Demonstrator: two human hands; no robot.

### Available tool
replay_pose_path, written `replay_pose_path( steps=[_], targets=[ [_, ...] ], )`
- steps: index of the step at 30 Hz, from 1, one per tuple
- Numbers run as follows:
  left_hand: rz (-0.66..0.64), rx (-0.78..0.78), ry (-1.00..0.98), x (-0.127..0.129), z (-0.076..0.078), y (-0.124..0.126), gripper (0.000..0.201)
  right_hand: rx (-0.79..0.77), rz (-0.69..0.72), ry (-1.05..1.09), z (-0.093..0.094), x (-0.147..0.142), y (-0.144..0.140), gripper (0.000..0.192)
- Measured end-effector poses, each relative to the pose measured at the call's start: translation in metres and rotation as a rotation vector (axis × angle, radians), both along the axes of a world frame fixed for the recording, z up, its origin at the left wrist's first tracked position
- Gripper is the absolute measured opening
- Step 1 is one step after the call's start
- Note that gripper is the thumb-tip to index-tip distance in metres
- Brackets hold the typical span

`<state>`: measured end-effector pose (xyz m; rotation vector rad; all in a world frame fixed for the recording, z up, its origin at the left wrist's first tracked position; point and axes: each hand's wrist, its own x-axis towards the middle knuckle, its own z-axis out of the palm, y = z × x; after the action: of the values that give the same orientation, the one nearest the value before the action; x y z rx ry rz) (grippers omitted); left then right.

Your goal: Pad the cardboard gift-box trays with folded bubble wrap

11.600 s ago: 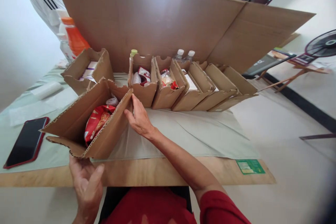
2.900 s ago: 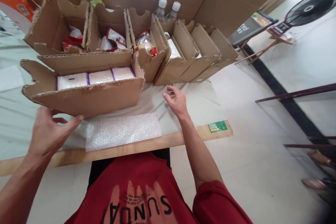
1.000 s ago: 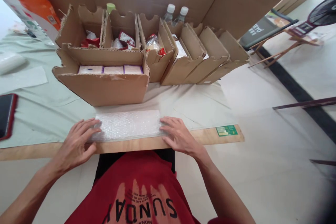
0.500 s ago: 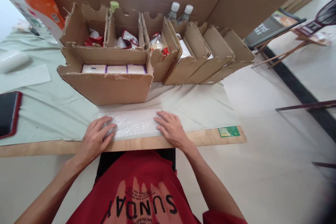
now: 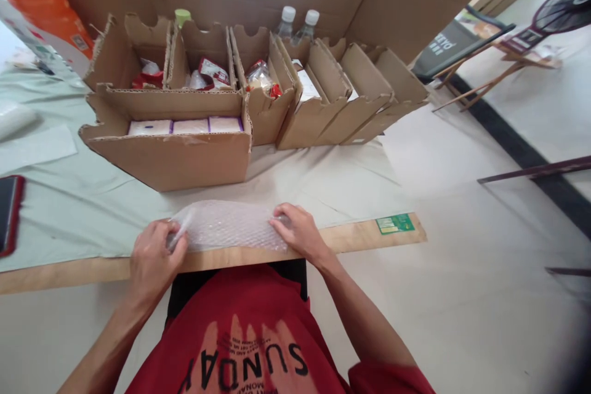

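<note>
I see left hand (image 5: 154,255) and right hand (image 5: 298,233) pinching ends of bubble wrap sheet (image 5: 228,226). Near box (image 5: 184,157) holds three packs, uncovered; wrap not placed yet, I judge.

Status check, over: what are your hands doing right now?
Left hand and right hand grip the bubble wrap ends. Wrap at table edge. Cardboard box just behind it.

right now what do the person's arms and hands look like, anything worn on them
Both hands are bare: the left hand and right hand show no gloves, rings or watch. The forearms are uncovered. A short red sleeve covers the right upper arm, matching the red printed T-shirt.
</note>
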<state>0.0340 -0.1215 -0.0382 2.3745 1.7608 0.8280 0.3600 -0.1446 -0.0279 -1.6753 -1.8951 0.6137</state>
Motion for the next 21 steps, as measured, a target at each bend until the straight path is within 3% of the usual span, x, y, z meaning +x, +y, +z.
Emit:
replay_pose_path(
  steps=[2, 4, 8, 10, 12, 15, 18, 21],
  targets=[
    [-0.066, 0.026, -0.080, 0.021, 0.012, -0.003, 0.009, 0.010, -0.133, 0.162, 0.004, 0.015, -0.032, 0.014],
    [-0.210, 0.106, -0.143, 0.054, 0.023, 0.002, 0.019, 0.014, -0.276, 0.301, 0.003, 0.026, -0.062, 0.025],
    [-0.573, 0.251, -0.115, 0.142, 0.039, 0.040, 0.039, -0.053, -0.484, 0.492, -0.010, 0.029, -0.098, 0.040],
    [-0.604, 0.221, -0.015, 0.180, 0.042, 0.063, 0.048, -0.069, -0.521, 0.514, -0.017, 0.024, -0.102, 0.052],
    [-0.555, 0.196, 0.048, 0.199, 0.042, 0.077, 0.059, -0.070, -0.529, 0.495, -0.021, 0.019, -0.100, 0.064],
    [-0.610, 0.181, 0.047, 0.184, 0.034, 0.064, 0.071, -0.071, -0.504, 0.487, -0.019, 0.017, -0.096, 0.061],
    [-0.856, 0.030, 0.009, 0.144, 0.020, 0.020, 0.076, -0.159, -0.476, 0.635, -0.016, 0.017, -0.095, 0.037],
    [-0.953, -0.129, 0.020, 0.118, 0.006, -0.019, 0.076, -0.261, -0.514, 0.897, -0.015, 0.015, -0.095, 0.032]
  ],
)
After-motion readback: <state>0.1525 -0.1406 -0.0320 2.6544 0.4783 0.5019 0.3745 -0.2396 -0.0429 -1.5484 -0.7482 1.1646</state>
